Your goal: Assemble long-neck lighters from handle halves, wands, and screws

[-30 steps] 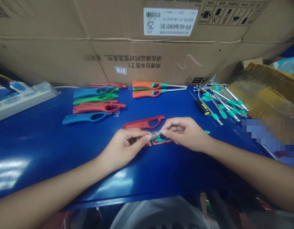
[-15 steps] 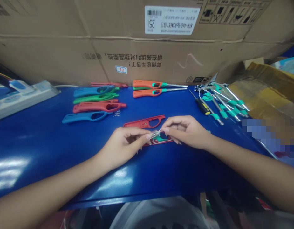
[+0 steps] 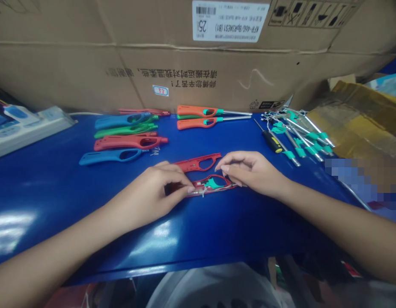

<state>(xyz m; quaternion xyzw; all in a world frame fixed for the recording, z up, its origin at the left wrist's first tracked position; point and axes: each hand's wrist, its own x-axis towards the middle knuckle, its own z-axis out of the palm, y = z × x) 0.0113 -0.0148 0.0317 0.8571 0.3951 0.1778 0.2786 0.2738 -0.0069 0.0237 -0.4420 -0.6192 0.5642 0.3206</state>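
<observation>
A red lighter half-shell (image 3: 230, 186) lies on the blue table, with a green trigger (image 3: 214, 184), thin wires and a clear tube (image 3: 198, 192) in it. My left hand (image 3: 167, 186) pinches the tube's left end at the shell's handle; its fingertips are partly hidden. Over the shell's right end hovers my right hand (image 3: 249, 173), fingers loosely curled, thumb and index tips slightly apart with nothing visible between them. Its lower fingers are close to the shell, and I cannot tell whether they touch it. Just behind lies the other red half-shell (image 3: 200, 163), hollow side up.
Blue, green and red lighter shells (image 3: 130, 142) lie at the left, small screws (image 3: 155, 151) beside them. Orange lighters (image 3: 198, 123) rest at the back. A screwdriver (image 3: 272, 142) and several metal tubes with green triggers (image 3: 308, 145) lie right. A cardboard box (image 3: 88, 85) and a power strip (image 3: 34, 128) stand behind.
The clear tube has gone down from between both hands into the red half-shell. My left hand has moved left with it, and my right hand has let go of its end.
</observation>
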